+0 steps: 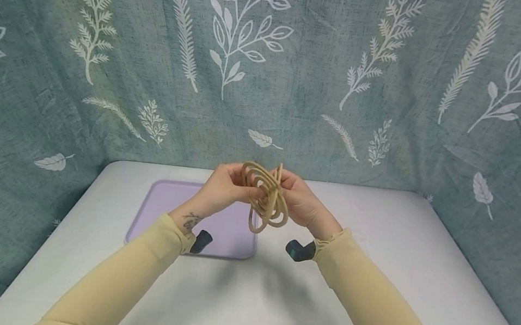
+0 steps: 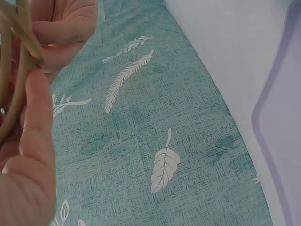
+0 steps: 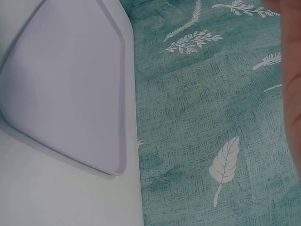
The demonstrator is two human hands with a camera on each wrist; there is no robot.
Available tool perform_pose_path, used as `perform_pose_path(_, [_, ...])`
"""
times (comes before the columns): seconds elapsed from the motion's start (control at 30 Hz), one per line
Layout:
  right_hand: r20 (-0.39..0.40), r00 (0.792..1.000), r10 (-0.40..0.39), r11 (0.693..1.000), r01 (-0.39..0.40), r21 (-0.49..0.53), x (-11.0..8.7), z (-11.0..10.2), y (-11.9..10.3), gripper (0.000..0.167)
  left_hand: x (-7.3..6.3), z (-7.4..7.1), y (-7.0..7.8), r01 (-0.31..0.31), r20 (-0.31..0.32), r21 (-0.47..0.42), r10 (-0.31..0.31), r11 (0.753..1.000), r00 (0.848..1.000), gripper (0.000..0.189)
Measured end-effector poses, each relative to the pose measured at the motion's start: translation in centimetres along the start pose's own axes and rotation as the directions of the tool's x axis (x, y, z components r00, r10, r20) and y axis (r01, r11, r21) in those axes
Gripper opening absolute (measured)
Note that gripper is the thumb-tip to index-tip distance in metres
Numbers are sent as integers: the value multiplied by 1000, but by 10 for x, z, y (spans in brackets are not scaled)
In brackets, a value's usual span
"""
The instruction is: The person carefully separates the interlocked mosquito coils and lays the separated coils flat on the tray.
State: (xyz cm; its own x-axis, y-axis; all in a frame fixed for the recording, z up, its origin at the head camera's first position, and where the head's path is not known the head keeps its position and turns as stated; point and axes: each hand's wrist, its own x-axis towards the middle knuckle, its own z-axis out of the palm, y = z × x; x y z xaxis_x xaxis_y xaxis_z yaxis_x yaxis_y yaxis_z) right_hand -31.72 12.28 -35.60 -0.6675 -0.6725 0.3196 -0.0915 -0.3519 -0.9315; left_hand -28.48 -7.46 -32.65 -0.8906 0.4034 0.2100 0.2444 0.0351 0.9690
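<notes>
A looped bundle of tan cord (image 1: 277, 215) is held up above the table between both hands, its loops hanging below the fingers. My left hand (image 1: 224, 186) grips the bundle's left side, thumb pressed across the loops. From the other side, my right hand (image 1: 303, 203) pinches the cord near where the strands cross. Close up in the left wrist view, the left thumb (image 2: 37, 113) lies against the cord (image 2: 21, 75), with the right fingers (image 2: 70, 28) just beyond. Only a strip of the right hand (image 3: 291, 89) shows in the right wrist view, and the cord is out of frame there.
A shallow lilac tray (image 1: 163, 207) lies on the white table (image 1: 372, 287), left of centre and partly behind the left arm. Green-blue cloth (image 1: 301, 80) with white leaf prints hangs along the back and both sides. Dark wrist mounts (image 1: 299, 250) stick out below the cuffs.
</notes>
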Motion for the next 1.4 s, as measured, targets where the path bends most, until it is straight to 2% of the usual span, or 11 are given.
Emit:
perform_pose_path(0.2, [-54,997,55,998,-52,40,-1,3,-4,21,2,0,-1,-18,13,-49,19,999,1000,11])
perform_pose_path(0.3, [-62,997,55,998,-53,31,-1,3,-4,21,3,-1,-3,-36,34,-60,38,998,999,7])
perform_pose_path(0.47, [-49,998,42,999,-40,37,-2,2,-4,23,4,-3,-5,-69,74,-74,75,995,994,13])
perform_pose_path(0.6, [-27,999,48,997,-46,60,-2,1,-4,21,4,-3,-5,-74,86,-86,82,994,993,11])
perform_pose_path(0.73, [-34,996,78,995,-76,68,-2,2,-5,18,3,-2,-5,-76,88,-89,84,993,993,8])
perform_pose_path(0.97, [-69,992,105,994,-106,-2,-2,3,-7,16,2,-1,-3,-74,89,-73,80,995,993,16])
perform_pose_path(1.1, [-60,989,132,991,-131,14,-2,2,-7,15,1,-1,-4,-70,87,-67,76,995,993,17])
perform_pose_path(1.23, [-71,990,125,992,-126,-10,-3,0,-7,23,2,-1,-4,-64,82,-61,69,996,994,16])
perform_pose_path(1.4, [-136,986,95,994,-100,-32,-4,-2,-8,28,2,-2,-5,-62,53,-47,64,997,997,12])
